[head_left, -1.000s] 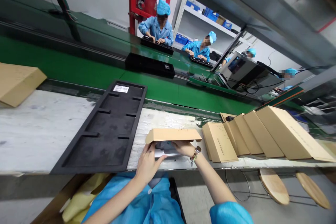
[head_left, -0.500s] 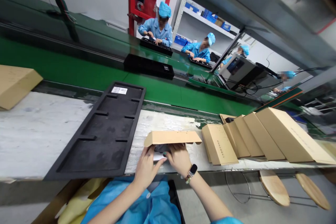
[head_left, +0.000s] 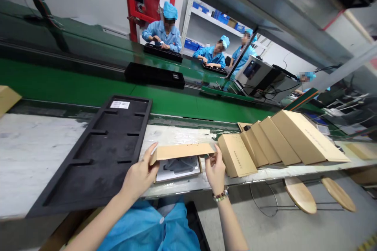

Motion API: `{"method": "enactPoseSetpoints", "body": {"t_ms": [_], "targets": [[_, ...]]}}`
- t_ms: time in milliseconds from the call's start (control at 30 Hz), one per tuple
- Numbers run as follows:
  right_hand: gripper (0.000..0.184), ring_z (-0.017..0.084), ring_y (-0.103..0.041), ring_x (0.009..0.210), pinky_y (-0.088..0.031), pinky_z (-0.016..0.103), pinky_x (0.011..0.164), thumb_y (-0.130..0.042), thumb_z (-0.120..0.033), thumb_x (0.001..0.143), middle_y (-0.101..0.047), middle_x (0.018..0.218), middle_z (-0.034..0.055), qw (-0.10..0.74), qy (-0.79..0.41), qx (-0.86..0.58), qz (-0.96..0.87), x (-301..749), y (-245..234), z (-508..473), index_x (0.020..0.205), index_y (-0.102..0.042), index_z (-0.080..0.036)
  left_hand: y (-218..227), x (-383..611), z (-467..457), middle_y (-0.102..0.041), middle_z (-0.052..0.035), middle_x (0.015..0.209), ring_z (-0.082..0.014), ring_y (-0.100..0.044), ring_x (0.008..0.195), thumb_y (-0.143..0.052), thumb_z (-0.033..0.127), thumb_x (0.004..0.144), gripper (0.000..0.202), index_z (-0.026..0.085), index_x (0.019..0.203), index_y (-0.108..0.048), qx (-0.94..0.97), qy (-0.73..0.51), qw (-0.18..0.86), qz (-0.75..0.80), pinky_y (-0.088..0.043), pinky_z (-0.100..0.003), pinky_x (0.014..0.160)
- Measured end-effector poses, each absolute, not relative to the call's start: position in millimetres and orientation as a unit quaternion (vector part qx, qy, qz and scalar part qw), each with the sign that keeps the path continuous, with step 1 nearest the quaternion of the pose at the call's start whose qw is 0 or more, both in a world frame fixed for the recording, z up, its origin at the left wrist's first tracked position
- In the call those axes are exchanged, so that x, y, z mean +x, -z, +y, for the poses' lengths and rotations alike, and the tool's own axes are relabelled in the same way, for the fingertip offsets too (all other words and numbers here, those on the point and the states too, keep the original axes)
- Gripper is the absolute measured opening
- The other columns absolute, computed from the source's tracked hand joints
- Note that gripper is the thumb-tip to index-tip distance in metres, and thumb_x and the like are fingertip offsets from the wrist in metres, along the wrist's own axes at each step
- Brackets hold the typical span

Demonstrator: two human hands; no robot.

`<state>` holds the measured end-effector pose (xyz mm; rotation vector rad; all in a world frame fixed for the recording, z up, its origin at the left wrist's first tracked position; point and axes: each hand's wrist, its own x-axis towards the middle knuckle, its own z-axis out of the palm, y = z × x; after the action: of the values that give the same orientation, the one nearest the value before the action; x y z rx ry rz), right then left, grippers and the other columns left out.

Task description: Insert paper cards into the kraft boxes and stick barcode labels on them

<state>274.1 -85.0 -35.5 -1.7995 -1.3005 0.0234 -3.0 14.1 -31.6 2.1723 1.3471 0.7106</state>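
White workbench [head_left: 44,153] beside a green conveyor [head_left: 176,104]: left hand [head_left: 138,176] and right hand [head_left: 215,168] each pinched an end of the open cardboard box's flap [head_left: 181,151], lower centre, black foam tray [head_left: 97,157] at left.

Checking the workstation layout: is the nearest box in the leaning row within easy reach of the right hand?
Probably yes. The right hand holds the open box's lid just beside the nearest leaning box, and nothing lies between them.
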Motion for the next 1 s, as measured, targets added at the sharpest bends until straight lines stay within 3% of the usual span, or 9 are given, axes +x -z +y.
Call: {"method": "enactPoseSetpoints", "body": {"t_ms": [100, 200, 367, 533, 600, 667, 833, 900, 1000], "targets": [[0.051, 0.020, -0.065, 0.066, -0.052, 0.030, 0.063, -0.046, -0.024, 0.097, -0.071, 0.089, 0.0078, 0.440, -0.025, -0.714, -0.544, 274, 38, -66, 0.147, -0.044, -0.015, 32, 8, 14, -0.067, 0.0015, 0.069, -0.0257, -0.071, 0.061, -0.046, 0.032, 0.094, 0.056, 0.024, 0.148, -0.036, 0.783, -0.266, 0.252, 0.503, -0.050, -0.029, 0.060], [0.053, 0.021, -0.068, 0.072, -0.055, 0.030, 0.067, -0.049, -0.020, 0.093, -0.072, 0.101, 0.0122, 0.436, -0.025, -0.701, -0.564, 278, 47, -67, 0.145, -0.046, -0.014, 37, 9, 11, -0.072, -0.0015, 0.083, -0.0254, -0.074, 0.072, -0.051, 0.029, 0.089, 0.053, 0.024, 0.141, -0.042, 0.764, -0.281, 0.299, 0.498, -0.053, -0.029, 0.067], [0.062, 0.025, -0.070, 0.095, -0.058, 0.035, 0.079, -0.050, -0.011, 0.081, -0.071, 0.115, 0.0119, 0.396, -0.042, -0.666, -0.631, 290, 72, -99, 0.142, -0.050, -0.019, 57, -8, 0, -0.071, -0.0078, 0.117, -0.0243, -0.073, 0.096, -0.049, 0.009, 0.079, 0.080, 0.028, 0.154, -0.029, 0.810, -0.230, 0.332, 0.426, -0.056, -0.029, 0.078], [0.070, 0.035, -0.055, 0.125, -0.050, 0.052, 0.101, -0.054, -0.013, 0.077, -0.054, 0.143, 0.0149, 0.337, -0.049, -0.663, -0.667, 277, 87, -132, 0.146, -0.051, -0.023, 78, -31, -19, -0.061, -0.0109, 0.132, -0.0325, -0.062, 0.117, -0.062, 0.018, 0.080, 0.079, 0.038, 0.153, -0.038, 0.890, -0.183, 0.164, 0.384, -0.053, -0.043, 0.094], [0.079, 0.037, -0.048, 0.134, -0.047, 0.056, 0.104, -0.055, -0.014, 0.077, -0.043, 0.154, 0.0137, 0.292, -0.051, -0.683, -0.667, 269, 93, -140, 0.154, -0.040, -0.024, 83, -32, -29, -0.056, -0.0129, 0.141, -0.0359, -0.057, 0.124, -0.069, 0.030, 0.080, 0.086, 0.035, 0.157, -0.032, 0.894, -0.178, 0.120, 0.393, -0.052, -0.047, 0.099], [0.087, 0.037, -0.043, 0.138, -0.046, 0.057, 0.105, -0.052, -0.013, 0.076, -0.037, 0.159, 0.0122, 0.253, -0.051, -0.703, -0.662, 263, 99, -145, 0.159, -0.029, -0.024, 89, -24, -38, -0.048, -0.0157, 0.151, -0.0379, -0.051, 0.132, -0.069, 0.030, 0.081, 0.093, 0.029, 0.160, -0.022, 0.892, -0.185, 0.097, 0.402, -0.047, -0.050, 0.106], [0.086, 0.029, -0.053, 0.132, -0.050, 0.051, 0.104, -0.039, -0.004, 0.080, -0.053, 0.148, 0.0109, 0.303, -0.070, -0.689, -0.654, 260, 104, -143, 0.161, -0.019, -0.023, 101, 9, -52, -0.029, -0.0190, 0.163, -0.0358, -0.056, 0.130, -0.043, -0.005, 0.076, 0.100, 0.025, 0.162, -0.005, 0.849, -0.207, 0.106, 0.475, -0.051, -0.051, 0.098], [0.087, 0.026, -0.061, 0.121, -0.054, 0.044, 0.098, -0.036, -0.002, 0.078, -0.061, 0.138, 0.0105, 0.331, -0.066, -0.696, -0.634, 259, 94, -138, 0.161, -0.020, -0.023, 94, 14, -48, -0.036, -0.0180, 0.161, -0.0317, -0.050, 0.137, -0.036, -0.008, 0.074, 0.098, 0.021, 0.162, -0.007, 0.833, -0.249, 0.158, 0.469, -0.050, -0.049, 0.104], [0.075, 0.028, -0.068, 0.102, -0.056, 0.040, 0.083, -0.036, -0.007, 0.083, -0.069, 0.123, 0.0119, 0.331, -0.028, -0.756, -0.564, 257, 65, -124, 0.156, -0.037, -0.021, 65, 15, -21, -0.058, -0.0169, 0.142, -0.0302, -0.054, 0.133, -0.037, -0.001, 0.080, 0.079, 0.016, 0.157, -0.030, 0.809, -0.262, 0.239, 0.469, -0.047, -0.048, 0.109]]}}
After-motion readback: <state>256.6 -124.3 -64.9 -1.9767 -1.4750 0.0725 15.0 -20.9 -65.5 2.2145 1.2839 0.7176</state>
